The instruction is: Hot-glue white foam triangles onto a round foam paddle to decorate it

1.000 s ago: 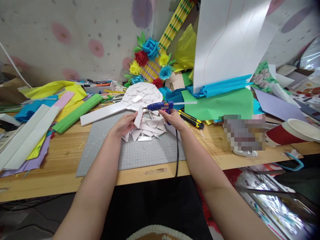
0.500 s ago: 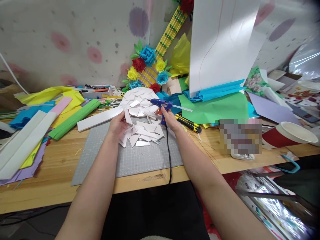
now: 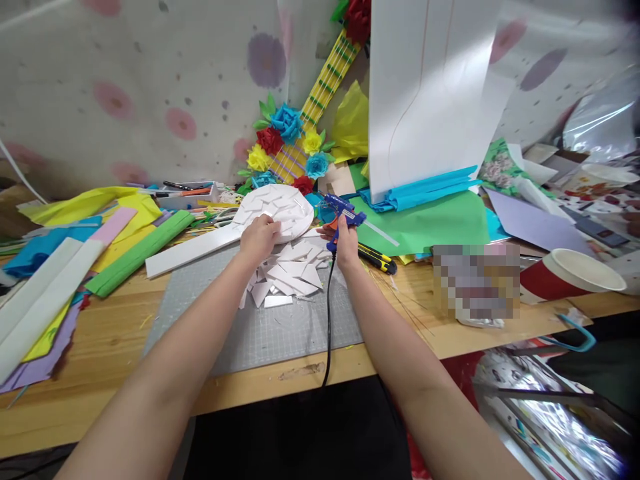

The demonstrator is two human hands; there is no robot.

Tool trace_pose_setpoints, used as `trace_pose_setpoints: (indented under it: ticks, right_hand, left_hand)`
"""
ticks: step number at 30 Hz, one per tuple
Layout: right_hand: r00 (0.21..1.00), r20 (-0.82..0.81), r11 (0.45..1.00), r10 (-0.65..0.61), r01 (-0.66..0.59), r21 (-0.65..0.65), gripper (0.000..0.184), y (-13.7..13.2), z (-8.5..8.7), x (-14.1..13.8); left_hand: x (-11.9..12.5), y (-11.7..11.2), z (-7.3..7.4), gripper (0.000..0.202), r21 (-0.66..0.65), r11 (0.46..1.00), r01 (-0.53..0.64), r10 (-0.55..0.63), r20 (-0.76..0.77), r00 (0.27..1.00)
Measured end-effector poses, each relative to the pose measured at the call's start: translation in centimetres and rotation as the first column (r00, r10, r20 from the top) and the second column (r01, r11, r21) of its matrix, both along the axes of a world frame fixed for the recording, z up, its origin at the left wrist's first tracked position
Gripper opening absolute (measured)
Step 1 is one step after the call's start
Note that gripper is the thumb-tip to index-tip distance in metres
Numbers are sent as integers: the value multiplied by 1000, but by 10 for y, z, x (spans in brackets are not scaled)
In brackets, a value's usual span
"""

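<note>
My right hand is wrapped around the grip of a blue hot glue gun, which points up and left. A clear glue stick sticks out of its back, and a black cord hangs down from it. My left hand is closed at the near side of a round white board covered with flat white pieces. Its fingers press a white foam board piece there, mostly hidden under them. Several loose angular white offcuts lie heaped just in front, on a grey cutting mat.
A long white strip extends left from the round board. A yellow and black utility knife lies right of the glue gun. Crepe paper rolls are at left. Behind stand a flower-decked yellow paper guitar and a tall white board; a paper cup lies right.
My left hand has moved up and right with the white piece onto the round board. The glue gun has drawn back to the right, away from the board. The view has shifted slightly.
</note>
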State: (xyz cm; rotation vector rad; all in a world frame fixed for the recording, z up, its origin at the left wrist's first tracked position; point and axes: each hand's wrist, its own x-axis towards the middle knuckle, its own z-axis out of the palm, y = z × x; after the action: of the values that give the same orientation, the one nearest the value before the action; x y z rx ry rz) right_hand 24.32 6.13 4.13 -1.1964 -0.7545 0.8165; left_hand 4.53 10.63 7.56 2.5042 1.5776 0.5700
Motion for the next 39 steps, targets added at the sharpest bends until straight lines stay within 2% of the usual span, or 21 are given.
trace_pose_setpoints:
  ticks: [3,7,13,22,27,35,39]
  right_hand:
    - [1000,-19,1000,-10,10,12,50,2,-2,0]
    - [999,31,1000,-23,23,0,51,5,-8,-2]
    - [999,49,1000,-14,15,-16,49,7,-11,-4]
    - [1000,27,999,-16,17,-33,42,6,-9,-5]
    - [999,36,999,-31,31,-21,49,6,-8,-5]
    - [999,26,999,-28,29,-20,48,6,-8,-5]
    - [999,21,1000,-30,30,-1,49,6,-11,-5]
  left_hand:
    - [9,7,0,23,14,1000,11,-9,-156,988]
    - [13,12,-3,29,42,998,41,-32,-202,979]
    - [17,15,-6,35,77,997,24,-2,-271,962]
    - [21,22,-4,39,2,998,-57,56,-230,971]
    - [21,24,-5,40,-35,994,-108,101,-154,983]
    - [20,29,-6,36,-88,990,-110,104,-70,992]
    - [17,23,-6,31,-43,993,-109,108,-24,994]
